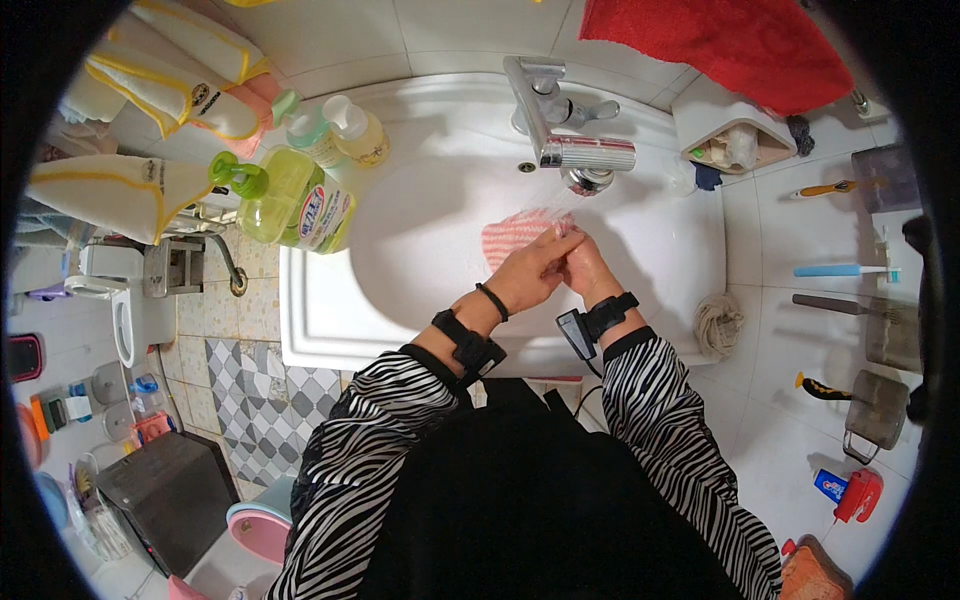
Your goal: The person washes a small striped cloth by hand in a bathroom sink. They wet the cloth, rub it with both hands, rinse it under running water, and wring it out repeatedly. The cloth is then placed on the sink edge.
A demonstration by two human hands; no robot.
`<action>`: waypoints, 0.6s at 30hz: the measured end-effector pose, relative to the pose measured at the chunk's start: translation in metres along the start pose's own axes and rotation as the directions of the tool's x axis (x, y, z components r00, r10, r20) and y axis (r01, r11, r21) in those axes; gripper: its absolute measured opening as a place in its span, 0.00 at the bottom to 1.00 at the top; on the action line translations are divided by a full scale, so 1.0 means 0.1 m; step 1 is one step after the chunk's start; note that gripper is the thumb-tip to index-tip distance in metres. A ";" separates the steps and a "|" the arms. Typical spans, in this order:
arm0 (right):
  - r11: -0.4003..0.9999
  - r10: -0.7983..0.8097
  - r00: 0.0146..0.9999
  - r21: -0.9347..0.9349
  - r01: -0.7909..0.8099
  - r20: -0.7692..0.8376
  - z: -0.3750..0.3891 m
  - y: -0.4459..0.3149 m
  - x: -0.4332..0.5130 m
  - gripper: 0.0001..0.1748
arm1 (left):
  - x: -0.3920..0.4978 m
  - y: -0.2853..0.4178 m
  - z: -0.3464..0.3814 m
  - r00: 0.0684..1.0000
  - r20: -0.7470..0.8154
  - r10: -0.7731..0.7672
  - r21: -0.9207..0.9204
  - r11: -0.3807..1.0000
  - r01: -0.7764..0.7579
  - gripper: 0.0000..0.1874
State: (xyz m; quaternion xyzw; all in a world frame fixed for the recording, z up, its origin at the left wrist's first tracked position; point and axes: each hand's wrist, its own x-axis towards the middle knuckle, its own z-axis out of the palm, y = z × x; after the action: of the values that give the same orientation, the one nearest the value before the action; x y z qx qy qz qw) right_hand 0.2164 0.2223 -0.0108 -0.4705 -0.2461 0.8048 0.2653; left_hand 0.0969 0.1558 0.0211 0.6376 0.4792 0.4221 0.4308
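Water streams from the chrome faucet (589, 161) over a pink-and-white striped cloth (517, 231) in the white washbasin (420, 247). My left hand (531, 271) and my right hand (586, 262) meet at the right end of that cloth, gripping it between them. The fingers overlap, so part of the cloth is hidden. Its loose striped part spreads out to the left of my hands, above the basin floor.
On the basin's left rim stand a green pump bottle (296, 202), a teal-tinted pump bottle (311, 135) and a yellowish pump bottle (356, 131). A bundled mesh cloth (718, 324) sits at the right rim. A red towel (720, 45) hangs at the upper right.
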 end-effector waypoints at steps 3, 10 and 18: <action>0.980 -0.029 0.994 0.198 0.007 0.110 -0.03 -0.07 0.03 0.11 | -0.06 -0.05 -0.05 0.986 -0.034 -0.161 -0.417 0.899 0.132 0.22; 0.959 -0.181 0.973 -0.194 0.206 0.142 0.16 -0.28 0.11 0.13 | 0.03 -0.45 -0.19 0.705 -0.272 -0.655 -0.782 0.577 0.235 0.15; 0.995 -0.034 0.998 -0.090 0.039 0.055 0.48 -0.22 -0.03 0.20 | 0.57 -0.67 0.08 0.763 -0.166 -0.625 -0.862 0.468 0.195 0.17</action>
State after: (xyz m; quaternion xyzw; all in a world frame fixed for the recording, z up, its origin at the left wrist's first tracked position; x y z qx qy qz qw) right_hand 0.1795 0.2290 0.0260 -0.4558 -0.2983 0.8000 0.2514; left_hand 0.0980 0.2216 -0.0376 0.1105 0.4649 0.6082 0.6338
